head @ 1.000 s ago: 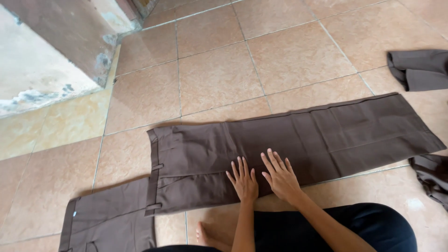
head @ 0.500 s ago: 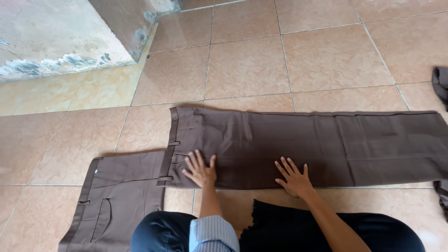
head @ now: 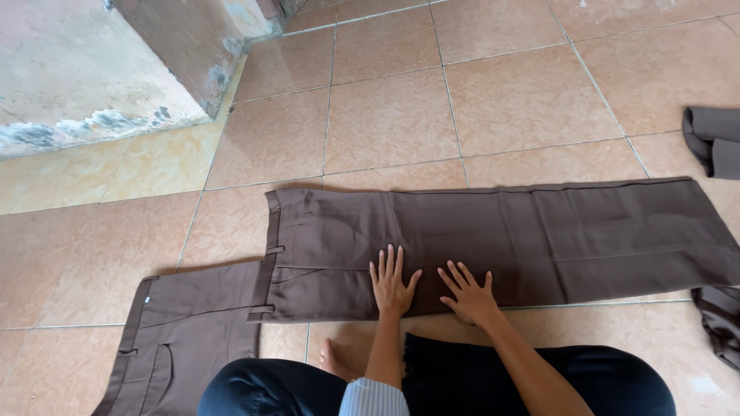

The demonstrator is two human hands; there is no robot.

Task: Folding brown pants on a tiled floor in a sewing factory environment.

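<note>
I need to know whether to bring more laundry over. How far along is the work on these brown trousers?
One pair of brown trousers already lies flat and straight on the tiled floor, legs stacked. Both hands, left hand and right hand, press flat on it near its lower edge. It is not yet folded shorter. A second pair lies at the left, and more dark cloth waits at the right.

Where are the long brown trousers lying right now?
In the head view, the long brown cloth trousers lie flat across the tan tiled floor, with the left hand and right hand pressed on their near edge.
</note>
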